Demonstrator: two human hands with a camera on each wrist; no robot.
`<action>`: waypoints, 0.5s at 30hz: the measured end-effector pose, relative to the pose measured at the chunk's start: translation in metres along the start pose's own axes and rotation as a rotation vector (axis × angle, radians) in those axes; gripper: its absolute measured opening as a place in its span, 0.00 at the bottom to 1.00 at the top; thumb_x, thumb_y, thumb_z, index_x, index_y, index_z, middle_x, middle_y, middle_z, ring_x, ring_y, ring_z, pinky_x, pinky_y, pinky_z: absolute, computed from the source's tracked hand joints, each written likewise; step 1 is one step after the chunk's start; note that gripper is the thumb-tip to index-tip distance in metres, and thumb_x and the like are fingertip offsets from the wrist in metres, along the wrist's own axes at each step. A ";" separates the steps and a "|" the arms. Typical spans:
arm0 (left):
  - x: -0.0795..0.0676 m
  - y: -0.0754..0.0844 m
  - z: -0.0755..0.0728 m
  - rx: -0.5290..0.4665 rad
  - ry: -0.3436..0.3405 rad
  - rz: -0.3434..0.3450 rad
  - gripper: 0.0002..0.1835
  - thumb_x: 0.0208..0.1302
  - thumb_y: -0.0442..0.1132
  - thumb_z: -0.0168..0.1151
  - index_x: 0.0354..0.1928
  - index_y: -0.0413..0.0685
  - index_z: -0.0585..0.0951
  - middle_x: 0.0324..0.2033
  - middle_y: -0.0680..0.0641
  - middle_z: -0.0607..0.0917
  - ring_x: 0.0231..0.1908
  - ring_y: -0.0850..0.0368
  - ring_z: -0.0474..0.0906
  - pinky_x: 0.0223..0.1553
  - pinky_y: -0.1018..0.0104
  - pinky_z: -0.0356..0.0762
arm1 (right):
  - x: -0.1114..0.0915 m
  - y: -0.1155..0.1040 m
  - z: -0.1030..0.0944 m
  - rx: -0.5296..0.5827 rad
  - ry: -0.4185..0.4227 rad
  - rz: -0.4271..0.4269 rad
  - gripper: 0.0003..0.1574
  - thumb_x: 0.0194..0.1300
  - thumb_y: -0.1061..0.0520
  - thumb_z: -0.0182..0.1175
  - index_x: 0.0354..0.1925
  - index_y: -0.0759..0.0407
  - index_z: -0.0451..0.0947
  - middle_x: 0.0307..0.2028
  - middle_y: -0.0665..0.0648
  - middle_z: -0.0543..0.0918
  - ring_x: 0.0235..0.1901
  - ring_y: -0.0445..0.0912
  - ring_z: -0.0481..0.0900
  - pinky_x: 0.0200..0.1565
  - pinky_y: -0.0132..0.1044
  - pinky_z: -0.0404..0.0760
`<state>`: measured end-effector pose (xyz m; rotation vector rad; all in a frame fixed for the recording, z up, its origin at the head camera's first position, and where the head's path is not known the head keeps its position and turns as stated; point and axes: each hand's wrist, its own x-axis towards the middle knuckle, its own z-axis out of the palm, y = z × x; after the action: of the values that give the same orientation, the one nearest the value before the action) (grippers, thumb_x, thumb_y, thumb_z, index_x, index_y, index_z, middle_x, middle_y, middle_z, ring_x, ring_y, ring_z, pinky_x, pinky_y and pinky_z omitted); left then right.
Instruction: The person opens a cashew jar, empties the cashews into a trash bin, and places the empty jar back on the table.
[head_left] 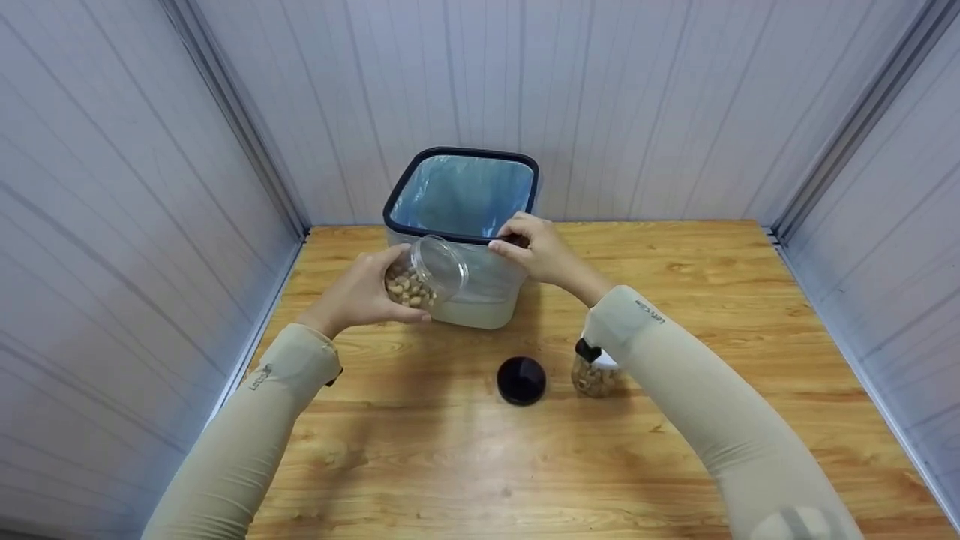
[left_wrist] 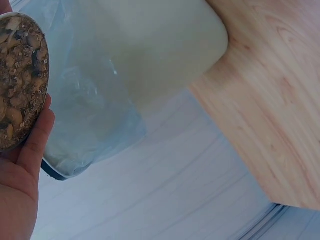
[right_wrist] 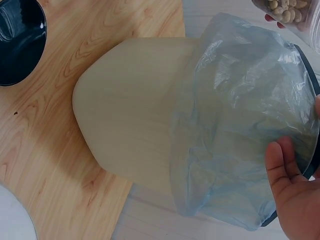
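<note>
A clear nut jar [head_left: 409, 289] is clamped, tilted, by the left hand's [head_left: 356, 291] fingers; the bin rim [head_left: 480, 153] is pinched by the right hand's [head_left: 547, 251]. Nearer than the right fingers, a dark lid [head_left: 521, 380] and a white-lidded jar [head_left: 595, 380] are seen, the latter partly hidden by the sleeve [head_left: 697, 379].

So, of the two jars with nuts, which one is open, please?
The tilted jar in the left hand: its mouth has no lid. The other jar, on the table, has a white lid on.

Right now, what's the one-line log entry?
left hand: holds tilted jar | right hand: grips bin rim | black lid: on table
</note>
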<state>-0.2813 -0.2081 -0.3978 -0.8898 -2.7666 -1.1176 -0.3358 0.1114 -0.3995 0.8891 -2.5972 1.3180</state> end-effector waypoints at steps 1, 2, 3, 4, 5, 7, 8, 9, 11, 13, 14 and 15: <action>0.001 0.001 -0.001 -0.002 0.002 0.004 0.49 0.44 0.48 0.92 0.69 0.41 0.78 0.53 0.44 0.89 0.50 0.50 0.86 0.55 0.52 0.87 | 0.000 0.000 0.000 0.001 0.004 -0.006 0.13 0.78 0.55 0.67 0.42 0.67 0.87 0.39 0.58 0.81 0.39 0.44 0.73 0.44 0.35 0.75; 0.001 0.001 -0.002 -0.003 0.004 0.006 0.49 0.44 0.48 0.92 0.69 0.41 0.78 0.53 0.44 0.89 0.50 0.50 0.86 0.55 0.52 0.87 | 0.000 0.000 0.000 0.004 0.008 -0.012 0.13 0.77 0.56 0.67 0.41 0.67 0.87 0.39 0.59 0.81 0.39 0.43 0.73 0.44 0.35 0.75; 0.002 0.001 -0.003 -0.005 0.007 0.011 0.49 0.44 0.47 0.92 0.69 0.41 0.78 0.54 0.44 0.89 0.50 0.50 0.86 0.56 0.52 0.87 | 0.000 0.000 0.000 0.006 0.011 -0.016 0.13 0.77 0.56 0.68 0.41 0.67 0.87 0.39 0.59 0.81 0.39 0.43 0.73 0.44 0.35 0.75; 0.002 0.002 -0.004 -0.004 0.010 0.015 0.50 0.44 0.47 0.92 0.70 0.41 0.78 0.54 0.44 0.89 0.51 0.50 0.86 0.56 0.52 0.87 | 0.000 0.000 -0.001 0.009 0.014 -0.019 0.13 0.77 0.57 0.68 0.41 0.68 0.87 0.39 0.59 0.81 0.39 0.43 0.73 0.44 0.35 0.75; 0.003 0.002 -0.005 -0.006 0.013 0.019 0.50 0.44 0.47 0.92 0.70 0.42 0.78 0.55 0.44 0.89 0.51 0.50 0.86 0.57 0.52 0.87 | 0.000 -0.001 -0.001 0.010 0.016 -0.020 0.12 0.77 0.57 0.68 0.41 0.68 0.87 0.39 0.59 0.81 0.39 0.43 0.73 0.44 0.34 0.74; 0.003 0.003 -0.007 -0.011 0.018 0.025 0.50 0.44 0.46 0.92 0.71 0.42 0.78 0.56 0.44 0.89 0.52 0.50 0.86 0.57 0.52 0.86 | 0.000 -0.001 -0.001 0.013 0.013 -0.012 0.12 0.77 0.57 0.68 0.42 0.67 0.87 0.39 0.59 0.81 0.39 0.44 0.74 0.44 0.34 0.75; 0.003 0.003 -0.008 -0.011 0.021 0.027 0.51 0.44 0.46 0.92 0.72 0.43 0.78 0.56 0.44 0.89 0.52 0.50 0.86 0.58 0.52 0.86 | 0.000 -0.002 -0.001 0.014 0.011 -0.008 0.13 0.77 0.57 0.67 0.42 0.67 0.87 0.40 0.59 0.82 0.40 0.44 0.74 0.44 0.34 0.75; 0.004 0.004 -0.009 -0.010 0.022 0.030 0.51 0.44 0.46 0.92 0.72 0.43 0.78 0.56 0.44 0.89 0.52 0.50 0.86 0.58 0.52 0.86 | 0.000 -0.002 -0.001 0.012 0.008 -0.004 0.13 0.78 0.56 0.67 0.42 0.67 0.87 0.40 0.59 0.82 0.40 0.44 0.74 0.45 0.35 0.75; 0.004 0.005 -0.012 -0.011 0.020 0.029 0.52 0.44 0.48 0.92 0.72 0.44 0.78 0.57 0.45 0.89 0.52 0.50 0.86 0.57 0.52 0.86 | 0.001 -0.002 -0.001 0.007 0.001 0.004 0.13 0.78 0.56 0.67 0.43 0.67 0.87 0.41 0.60 0.82 0.41 0.45 0.74 0.45 0.36 0.75; 0.004 0.006 -0.013 -0.007 0.023 0.030 0.52 0.44 0.49 0.92 0.73 0.44 0.78 0.56 0.45 0.89 0.51 0.51 0.86 0.56 0.52 0.87 | 0.001 -0.002 -0.001 0.007 -0.005 0.008 0.13 0.78 0.55 0.66 0.43 0.67 0.87 0.42 0.60 0.82 0.41 0.46 0.75 0.46 0.36 0.76; 0.004 0.006 -0.014 -0.007 0.022 0.029 0.52 0.44 0.49 0.92 0.72 0.44 0.78 0.56 0.46 0.89 0.51 0.51 0.86 0.56 0.52 0.87 | 0.000 -0.002 -0.001 0.005 -0.009 0.012 0.13 0.79 0.55 0.66 0.44 0.66 0.87 0.42 0.60 0.82 0.41 0.46 0.74 0.46 0.37 0.76; 0.004 0.007 -0.014 -0.007 0.020 0.029 0.52 0.44 0.49 0.92 0.73 0.44 0.78 0.55 0.46 0.89 0.51 0.51 0.86 0.56 0.53 0.87 | -0.001 -0.001 -0.001 0.003 -0.012 0.016 0.13 0.79 0.55 0.66 0.44 0.66 0.87 0.42 0.60 0.82 0.41 0.46 0.75 0.46 0.37 0.76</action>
<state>-0.2840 -0.2113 -0.3822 -0.9111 -2.7264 -1.1264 -0.3347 0.1120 -0.3980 0.8811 -2.6175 1.3250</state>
